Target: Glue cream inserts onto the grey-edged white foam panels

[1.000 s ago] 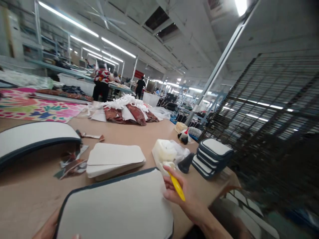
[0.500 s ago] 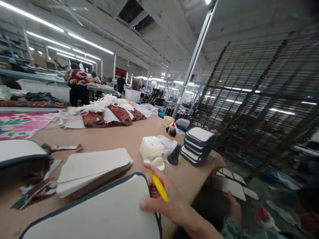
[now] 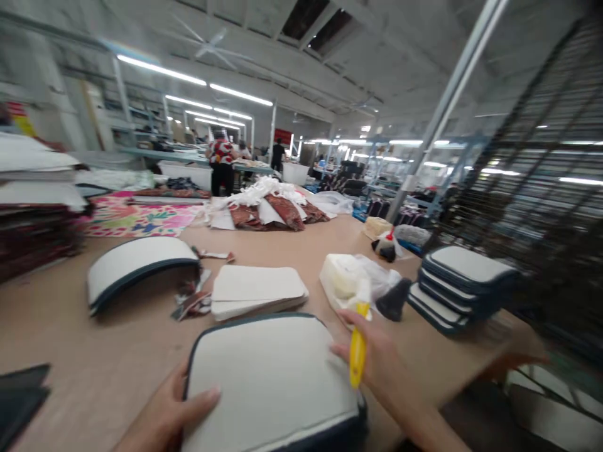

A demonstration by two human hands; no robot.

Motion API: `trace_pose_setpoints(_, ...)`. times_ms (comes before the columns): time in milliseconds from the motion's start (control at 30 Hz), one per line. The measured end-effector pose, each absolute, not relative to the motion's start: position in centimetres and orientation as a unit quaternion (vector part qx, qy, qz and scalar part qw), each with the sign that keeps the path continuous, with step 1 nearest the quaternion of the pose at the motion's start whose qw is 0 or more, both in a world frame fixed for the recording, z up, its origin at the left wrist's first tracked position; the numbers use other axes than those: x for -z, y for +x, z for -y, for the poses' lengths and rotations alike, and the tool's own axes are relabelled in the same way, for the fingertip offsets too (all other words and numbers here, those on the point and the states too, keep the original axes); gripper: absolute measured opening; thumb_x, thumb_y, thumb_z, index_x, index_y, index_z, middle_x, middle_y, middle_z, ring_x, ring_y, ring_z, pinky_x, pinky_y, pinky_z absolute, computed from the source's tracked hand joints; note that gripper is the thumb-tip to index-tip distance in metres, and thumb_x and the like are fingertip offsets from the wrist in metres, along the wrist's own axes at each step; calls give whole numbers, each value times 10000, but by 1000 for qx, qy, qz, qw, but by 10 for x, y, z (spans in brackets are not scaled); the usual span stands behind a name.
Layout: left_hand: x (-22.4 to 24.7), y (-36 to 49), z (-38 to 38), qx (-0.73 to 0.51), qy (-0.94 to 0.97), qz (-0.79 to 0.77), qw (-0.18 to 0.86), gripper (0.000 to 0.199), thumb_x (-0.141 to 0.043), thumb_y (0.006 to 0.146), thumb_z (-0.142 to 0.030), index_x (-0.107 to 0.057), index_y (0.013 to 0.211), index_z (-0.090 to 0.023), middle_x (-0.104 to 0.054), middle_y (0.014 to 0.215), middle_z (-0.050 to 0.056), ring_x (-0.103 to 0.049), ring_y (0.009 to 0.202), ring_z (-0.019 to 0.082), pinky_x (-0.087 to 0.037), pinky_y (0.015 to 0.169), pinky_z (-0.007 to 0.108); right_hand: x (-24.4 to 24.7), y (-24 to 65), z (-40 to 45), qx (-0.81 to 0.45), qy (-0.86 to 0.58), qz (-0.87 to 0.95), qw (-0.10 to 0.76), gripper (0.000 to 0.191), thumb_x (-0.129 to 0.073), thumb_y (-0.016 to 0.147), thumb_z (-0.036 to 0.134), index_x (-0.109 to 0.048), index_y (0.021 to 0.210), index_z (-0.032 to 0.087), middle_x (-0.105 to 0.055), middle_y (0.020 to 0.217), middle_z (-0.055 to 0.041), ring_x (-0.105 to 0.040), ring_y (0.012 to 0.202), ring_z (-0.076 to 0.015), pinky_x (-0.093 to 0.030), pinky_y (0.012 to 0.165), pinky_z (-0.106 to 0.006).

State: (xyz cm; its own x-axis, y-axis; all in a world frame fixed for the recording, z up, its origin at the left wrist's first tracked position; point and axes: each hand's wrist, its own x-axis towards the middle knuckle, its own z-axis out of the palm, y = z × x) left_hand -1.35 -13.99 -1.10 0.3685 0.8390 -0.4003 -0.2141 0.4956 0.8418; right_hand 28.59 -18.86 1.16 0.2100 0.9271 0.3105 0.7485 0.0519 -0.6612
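Note:
A white panel with dark blue edging (image 3: 268,376) lies at the bottom centre, with more dark edging beneath its right corner. My left hand (image 3: 174,402) grips its left edge, thumb on top and fingers hidden underneath. At the panel's right edge, my right hand (image 3: 372,351) holds a yellow-handled tool (image 3: 358,355) upright; the tool's working end is not clear. Just beyond that hand stands a cut-open white plastic container (image 3: 342,279). Behind the panel is a stack of plain white pads (image 3: 259,290). To the left stands a curved white piece with dark edging (image 3: 141,267).
Edged pads (image 3: 464,282) are stacked at the table's right. A black cone-shaped object (image 3: 394,300) lies beside clear plastic. Fabric scraps (image 3: 193,301) and a red-brown cloth pile (image 3: 282,210) lie farther back. A metal post (image 3: 424,150) rises behind. People stand in the background.
The view has swung left and my left hand has come into view on the panel's left edge. The yellow tool in my right hand is now more upright. The co-worker at the right is out of view.

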Motion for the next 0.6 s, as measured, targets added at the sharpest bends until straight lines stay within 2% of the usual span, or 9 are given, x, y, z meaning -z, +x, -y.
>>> trace_pose_setpoints(67,7,-10,144,-366,338,-409,764,885,-828,528,-311,-388,1287,-189,-647,1103,88,-574,1034,322,-518,797,378,-4,280,189,-47,-625,684,374,304,-665,704,319,-621,993,237,-637,1099,-95,-522,1102,-308,-390,944,-476)
trace_pose_setpoints(133,3,-9,144,-371,332,-369,785,800,-818,552,-267,-436,1250,-178,-631,1131,99,-572,1044,305,-508,812,354,-5,269,192,-65,-563,745,351,292,-688,697,317,-640,978,255,-617,1167,-81,-465,1189,-298,-380,984,-449)
trace_pose_setpoints(267,4,-17,143,-358,301,-292,834,631,-723,704,-263,-423,1254,-194,-601,1167,103,-567,1057,273,-486,828,335,-13,252,192,-185,-576,744,284,377,-707,672,339,-641,1032,248,-609,1189,-97,-543,1114,-299,-452,934,-409)
trace_pose_setpoints(367,11,-27,144,-389,260,-314,826,583,-637,784,-261,-352,1289,-196,-587,1171,101,-580,1030,231,-481,805,302,-17,250,189,-211,-610,719,258,388,-693,668,345,-641,1040,246,-625,1165,-94,-580,1063,-300,-465,915,-409)
trace_pose_setpoints(467,18,-35,145,-437,222,-340,802,651,-617,745,-148,-288,1307,-170,-576,1160,108,-602,955,187,-467,797,278,-19,249,185,-187,-634,713,234,409,-681,657,345,-634,1051,242,-616,1176,-92,-601,1019,-297,-476,893,-415)
trace_pose_setpoints(600,27,-40,148,-434,234,-309,813,787,-636,577,-25,-309,1277,-176,-539,1179,98,-576,981,185,-444,801,256,-22,246,181,-161,-650,713,209,423,-662,646,369,-635,1040,218,-655,1072,-99,-639,892,-272,-519,786,-367)
